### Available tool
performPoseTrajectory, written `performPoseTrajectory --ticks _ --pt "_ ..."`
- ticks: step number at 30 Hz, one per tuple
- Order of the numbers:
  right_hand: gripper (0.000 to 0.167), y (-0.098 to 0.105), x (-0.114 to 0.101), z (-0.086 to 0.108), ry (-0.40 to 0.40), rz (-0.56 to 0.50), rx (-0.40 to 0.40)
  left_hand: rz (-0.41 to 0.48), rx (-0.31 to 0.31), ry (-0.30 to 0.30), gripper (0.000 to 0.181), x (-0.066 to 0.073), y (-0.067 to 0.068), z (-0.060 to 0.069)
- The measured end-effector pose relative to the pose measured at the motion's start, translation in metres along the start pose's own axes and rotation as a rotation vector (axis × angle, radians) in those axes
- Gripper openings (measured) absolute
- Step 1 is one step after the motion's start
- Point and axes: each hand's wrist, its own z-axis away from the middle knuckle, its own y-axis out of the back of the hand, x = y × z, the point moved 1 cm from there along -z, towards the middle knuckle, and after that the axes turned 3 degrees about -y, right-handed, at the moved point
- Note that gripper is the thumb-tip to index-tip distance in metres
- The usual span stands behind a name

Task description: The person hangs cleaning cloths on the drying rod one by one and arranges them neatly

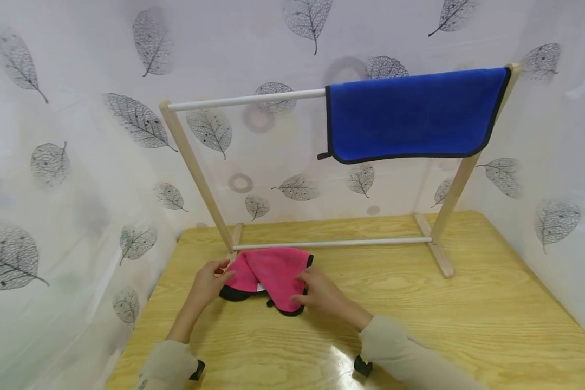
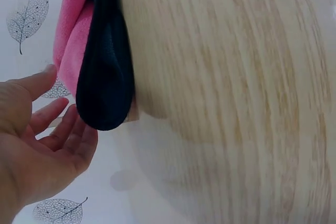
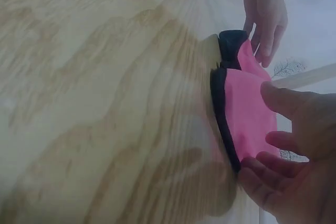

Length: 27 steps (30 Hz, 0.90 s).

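Observation:
A pink cloth with black edging (image 1: 279, 273) lies crumpled and partly folded over on the table, with a small white tag and a black loop showing. At its left end is my left hand (image 1: 208, 283), thumb and fingers spread apart; in the left wrist view the fingers (image 2: 65, 132) are beside the cloth's black-edged fold. My right hand (image 1: 324, 295) is at the cloth's right side, its fingers loosely bent and apart. In the right wrist view the thumb (image 3: 281, 99) and fingers are close against the pink fabric; whether they touch it I cannot tell.
Behind the cloth stands a wooden rack with a white top rod (image 1: 248, 99) and a white lower rod (image 1: 351, 243). A blue black-edged towel (image 1: 414, 116) hangs over the top rod's right half. Leaf-patterned curtains (image 1: 97, 179) enclose the wooden table (image 1: 395, 303).

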Motion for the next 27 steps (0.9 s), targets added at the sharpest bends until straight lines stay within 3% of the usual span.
performPoseTrajectory --ticks 7,10,14,17,20,24,27 --pt "0.046 -0.012 -0.007 0.0 -0.007 0.155 -0.093 -0.033 -0.03 0.056 0.039 -0.004 -0.004 0.0" --pt "0.033 -0.013 -0.009 0.003 0.025 0.176 -0.106 -0.05 -0.032 0.059 0.038 -0.004 -0.005 0.001" --pt "0.01 -0.011 -0.008 0.004 0.125 0.198 -0.068 -0.059 -0.028 0.058 0.034 -0.004 -0.005 0.0" --pt "0.012 -0.004 -0.004 0.006 0.192 0.163 -0.065 -0.046 -0.02 0.056 0.029 -0.005 -0.005 -0.001" --pt "0.011 0.011 0.001 0.011 0.21 0.091 -0.086 -0.025 0.005 0.042 0.024 -0.007 -0.004 -0.001" --pt "0.008 0.035 0.007 0.023 0.171 0.02 -0.09 -0.01 0.051 -0.013 0.018 -0.008 0.0 0.001" --pt "0.015 0.054 0.014 0.034 0.152 -0.011 -0.112 0.011 0.062 -0.07 0.015 -0.007 0.005 0.003"
